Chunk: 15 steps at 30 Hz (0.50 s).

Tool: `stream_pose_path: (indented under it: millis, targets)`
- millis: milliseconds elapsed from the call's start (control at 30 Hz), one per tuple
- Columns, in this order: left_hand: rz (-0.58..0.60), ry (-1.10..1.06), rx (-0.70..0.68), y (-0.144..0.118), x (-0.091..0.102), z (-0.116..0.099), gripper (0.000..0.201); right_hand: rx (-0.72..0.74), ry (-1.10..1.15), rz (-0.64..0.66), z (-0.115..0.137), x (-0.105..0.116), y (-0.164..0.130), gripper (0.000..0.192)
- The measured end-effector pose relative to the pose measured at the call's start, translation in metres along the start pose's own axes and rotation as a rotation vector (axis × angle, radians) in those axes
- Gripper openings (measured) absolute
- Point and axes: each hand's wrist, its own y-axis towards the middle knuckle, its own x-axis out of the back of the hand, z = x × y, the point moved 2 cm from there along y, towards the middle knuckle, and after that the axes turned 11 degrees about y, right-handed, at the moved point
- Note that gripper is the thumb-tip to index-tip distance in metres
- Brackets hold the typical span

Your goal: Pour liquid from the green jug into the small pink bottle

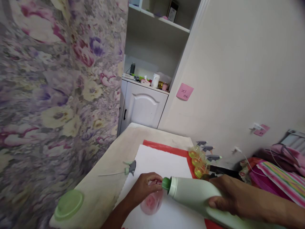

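My left hand (pixel 149 183) is closed round the neck of a clear pink spray bottle (pixel 151 203), which has no spray head on it and stands on a white sheet (pixel 164 165). In my right hand (pixel 226 197) is a large pale green jug-like bottle (pixel 190 192), tipped nearly level. Its green spout (pixel 166 183) points left, at the mouth of the pink bottle; whether they touch I cannot tell, nor whether liquid flows. A grey-green spray head (pixel 130 168) with a long thin tube lies left of the sheet. The round green cap (pixel 69 204) sits at the table's near left.
Several yellow spray bottles (pixel 199 162) with grey triggers stand at the right edge of a red mat (pixel 164 147). A floral curtain (pixel 59 95) hangs left. Beyond the table are a white cabinet (pixel 144 105) and a wall; striped bedding (pixel 283 178) lies right.
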Motion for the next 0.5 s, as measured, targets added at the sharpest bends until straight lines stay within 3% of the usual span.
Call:
stream_pose_path:
  millis: [500]
  targets:
    - [0.003,0.009,-0.002,-0.0014,0.0016,-0.0018,0.017,-0.008,-0.003,0.001,0.0064,0.0030,-0.0012,0.045]
